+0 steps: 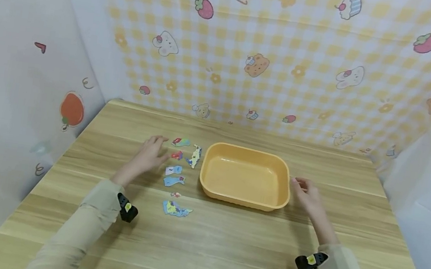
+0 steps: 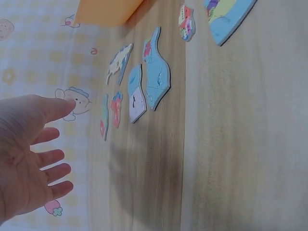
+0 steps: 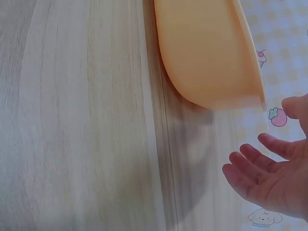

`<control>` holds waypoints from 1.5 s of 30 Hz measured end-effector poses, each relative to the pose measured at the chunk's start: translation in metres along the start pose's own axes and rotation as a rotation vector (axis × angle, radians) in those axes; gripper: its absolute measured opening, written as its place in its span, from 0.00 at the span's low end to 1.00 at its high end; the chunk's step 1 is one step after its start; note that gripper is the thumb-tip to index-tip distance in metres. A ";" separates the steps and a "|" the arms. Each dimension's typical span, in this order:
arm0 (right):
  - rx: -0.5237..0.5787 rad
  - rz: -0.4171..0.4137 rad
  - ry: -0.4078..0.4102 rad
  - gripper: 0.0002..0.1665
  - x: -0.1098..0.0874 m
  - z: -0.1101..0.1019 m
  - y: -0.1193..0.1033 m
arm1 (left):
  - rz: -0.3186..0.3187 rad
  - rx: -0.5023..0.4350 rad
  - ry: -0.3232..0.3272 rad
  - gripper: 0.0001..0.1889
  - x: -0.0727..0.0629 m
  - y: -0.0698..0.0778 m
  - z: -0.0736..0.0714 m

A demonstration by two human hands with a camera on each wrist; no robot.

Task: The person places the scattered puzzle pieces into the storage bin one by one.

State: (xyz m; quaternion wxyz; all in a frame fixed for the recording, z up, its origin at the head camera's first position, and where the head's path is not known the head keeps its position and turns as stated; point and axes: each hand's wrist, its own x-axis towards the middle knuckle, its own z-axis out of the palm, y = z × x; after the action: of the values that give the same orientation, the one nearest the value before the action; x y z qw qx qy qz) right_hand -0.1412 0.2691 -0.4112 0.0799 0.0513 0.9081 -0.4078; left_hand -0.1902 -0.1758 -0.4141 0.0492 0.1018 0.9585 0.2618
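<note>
At the far left, well apart from the tray, hangs a white cloth (image 1: 8, 93) printed with hearts and fruit. Nearer, still left of the tray, a sleeved arm with a black wrist camera (image 1: 128, 210) ends in the left hand (image 1: 150, 153), its fingers extended and spread, the thumb apart, with nothing in their hold. Between that hand and the tray, flat cutout pieces lie on the table (image 1: 233, 250). A loose column runs from level with the tray's far edge to past its near edge: a red-and-green piece (image 1: 181, 142), a red piece (image 1: 177, 155), a white-and-blue piece (image 1: 173, 170), a blue piece (image 1: 174, 181), a small red-and-white piece (image 1: 175, 194) and a larger blue-and-yellow piece (image 1: 175, 209). A yellowish piece (image 1: 195, 157) with blue edging lies closest to the tray's left side. Then comes the orange-yellow tray (image 1: 241, 201) itself, its visible floor bare, with a checked cloth (image 1: 269, 37) behind it. Just beside its right end is the right hand (image 1: 305, 195), fingers loosely bent and parted from the thumb, grasping nothing; the right wrist view shows a gap to the rim.
</note>
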 end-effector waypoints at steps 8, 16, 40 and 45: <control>0.064 0.050 -0.005 0.37 0.001 0.007 -0.003 | -0.050 -0.074 -0.028 0.31 0.015 -0.003 0.000; 0.125 0.078 -0.035 0.36 0.002 0.011 -0.006 | -0.065 -0.068 -0.038 0.31 0.030 -0.007 0.000; 0.230 0.053 -0.025 0.29 -0.001 0.014 0.001 | -0.085 -0.040 -0.100 0.27 0.062 -0.012 0.016; 0.253 0.070 -0.021 0.29 -0.003 0.015 0.000 | -0.066 0.007 -0.090 0.25 0.066 -0.011 0.017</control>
State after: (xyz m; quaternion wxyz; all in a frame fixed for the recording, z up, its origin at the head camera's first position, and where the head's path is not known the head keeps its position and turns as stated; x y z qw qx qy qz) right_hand -0.1368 0.2576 -0.4205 0.0963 0.0882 0.8462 -0.5166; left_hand -0.2537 -0.1622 -0.4373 0.1004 0.0819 0.9590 0.2519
